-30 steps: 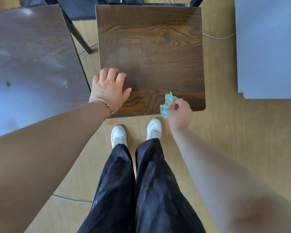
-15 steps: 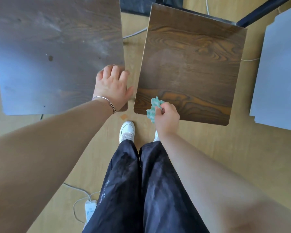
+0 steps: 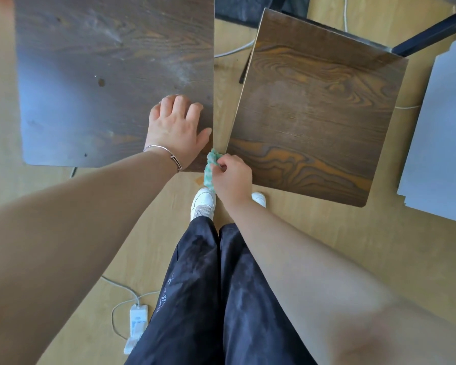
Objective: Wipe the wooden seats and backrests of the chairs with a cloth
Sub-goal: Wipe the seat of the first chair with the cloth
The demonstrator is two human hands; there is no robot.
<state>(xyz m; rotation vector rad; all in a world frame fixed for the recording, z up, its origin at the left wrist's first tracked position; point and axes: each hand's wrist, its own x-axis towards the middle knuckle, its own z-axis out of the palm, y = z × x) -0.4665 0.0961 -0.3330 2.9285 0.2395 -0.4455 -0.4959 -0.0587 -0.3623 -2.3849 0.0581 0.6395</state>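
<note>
Two dark wooden chair seats stand side by side below me. The left seat (image 3: 95, 83) carries pale dusty smears and a small dark spot. My left hand (image 3: 175, 129) rests flat on its near right corner, fingers fairly straight, a thin bracelet on the wrist. The right seat (image 3: 316, 119) is turned at an angle and shows strong orange grain along its front. My right hand (image 3: 231, 176) pinches a crumpled green cloth (image 3: 210, 168) just off that seat's near left corner, over the gap between the two seats.
My feet in white shoes (image 3: 203, 202) stand on the wooden floor right before the seats. A white power adapter with its cable (image 3: 137, 322) lies on the floor at the lower left. A grey board (image 3: 442, 133) fills the right edge. Black chair legs (image 3: 432, 35) show at top right.
The view has swung left, bringing the left seat to the middle. My left hand moved from the right seat's corner onto the left seat. My right hand carried the cloth left along the right seat's front edge.
</note>
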